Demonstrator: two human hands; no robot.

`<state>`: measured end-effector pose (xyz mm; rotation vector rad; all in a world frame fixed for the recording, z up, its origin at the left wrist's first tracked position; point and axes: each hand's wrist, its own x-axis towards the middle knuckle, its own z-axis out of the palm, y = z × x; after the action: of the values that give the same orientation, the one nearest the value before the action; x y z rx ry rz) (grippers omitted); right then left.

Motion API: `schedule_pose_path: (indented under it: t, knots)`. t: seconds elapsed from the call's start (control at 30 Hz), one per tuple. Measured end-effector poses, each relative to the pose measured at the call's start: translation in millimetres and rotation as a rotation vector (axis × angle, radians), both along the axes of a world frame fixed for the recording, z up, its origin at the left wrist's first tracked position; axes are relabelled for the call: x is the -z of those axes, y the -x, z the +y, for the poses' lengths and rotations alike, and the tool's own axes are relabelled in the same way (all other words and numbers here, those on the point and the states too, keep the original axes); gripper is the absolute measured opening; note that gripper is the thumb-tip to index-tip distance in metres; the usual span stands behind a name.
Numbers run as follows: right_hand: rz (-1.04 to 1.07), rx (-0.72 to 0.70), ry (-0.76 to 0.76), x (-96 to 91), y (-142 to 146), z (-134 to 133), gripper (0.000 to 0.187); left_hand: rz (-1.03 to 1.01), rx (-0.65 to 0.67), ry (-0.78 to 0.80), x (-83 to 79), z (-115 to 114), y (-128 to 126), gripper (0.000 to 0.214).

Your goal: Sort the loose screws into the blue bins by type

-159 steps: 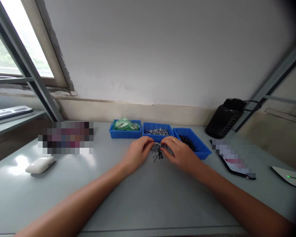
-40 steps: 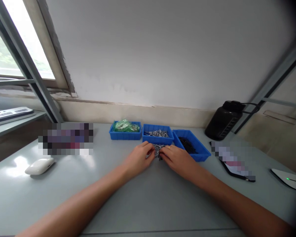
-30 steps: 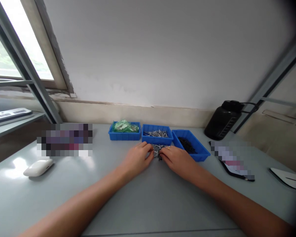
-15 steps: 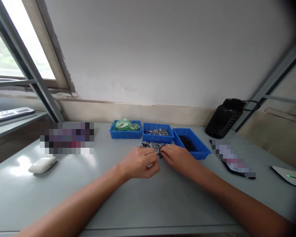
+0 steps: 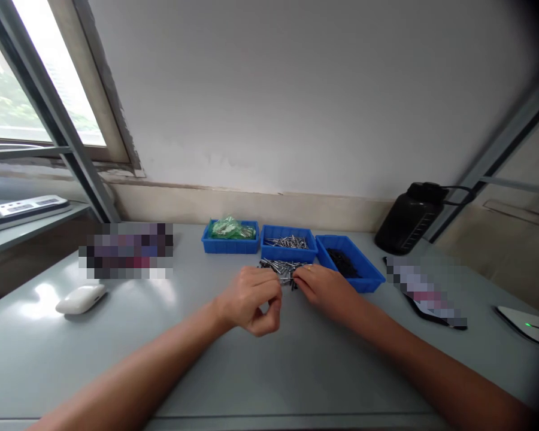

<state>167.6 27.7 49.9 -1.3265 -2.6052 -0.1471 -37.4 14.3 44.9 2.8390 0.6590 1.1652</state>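
A small heap of silver and black screws (image 5: pixel 279 267) lies on the grey table (image 5: pixel 269 371) in front of three blue bins. My left hand (image 5: pixel 251 299) is curled into a loose fist just in front of the heap, lifted slightly; whatever its fingers hold is too small to see. My right hand (image 5: pixel 321 286), with a ring on one finger, rests palm down at the heap's right edge, its fingertips touching the screws. The middle blue bin (image 5: pixel 288 246) holds silver screws, the right bin (image 5: pixel 348 266) black ones, the left bin (image 5: pixel 230 238) green bags.
A black water jug (image 5: pixel 408 218) stands at the back right against the wall. A white mouse-like case (image 5: pixel 81 298) lies at the left. A dark flat object (image 5: pixel 435 302) and a white device with a green light (image 5: pixel 527 323) lie at the right. A window frame rises at the left.
My left hand has pulled back from the screw heap toward me and curled into a fist. My right hand stays at the heap's right edge. The heap now shows more.
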Motion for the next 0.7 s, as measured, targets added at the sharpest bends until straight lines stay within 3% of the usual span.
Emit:
schedule_pose_path:
  t: [0.13, 0.3, 0.43, 0.57, 0.7]
  knots:
    - [-0.006, -0.001, 0.009, -1.6, 1, -1, 0.017, -0.162, 0.17, 0.013, -7.4, -1, 1, 0.004]
    - [0.02, 0.003, 0.041, -5.3, 2, -4, 0.018, -0.265, 0.255, -0.112, -13.6, 1, -4, 0.031]
    - [0.066, -0.021, 0.04, -4.3, 0, -4, 0.018, -0.06, 0.031, -0.176, -11.2, 4, -7, 0.016]
    - [0.092, -0.032, -0.002, -1.9, -2, -2, 0.017, 0.141, -0.264, 0.01, -4.0, 10, -11, 0.013]
    - [0.096, -0.033, -0.029, -1.4, -2, 0, 0.017, 0.226, -0.335, 0.071, 2.5, 16, -11, 0.013]
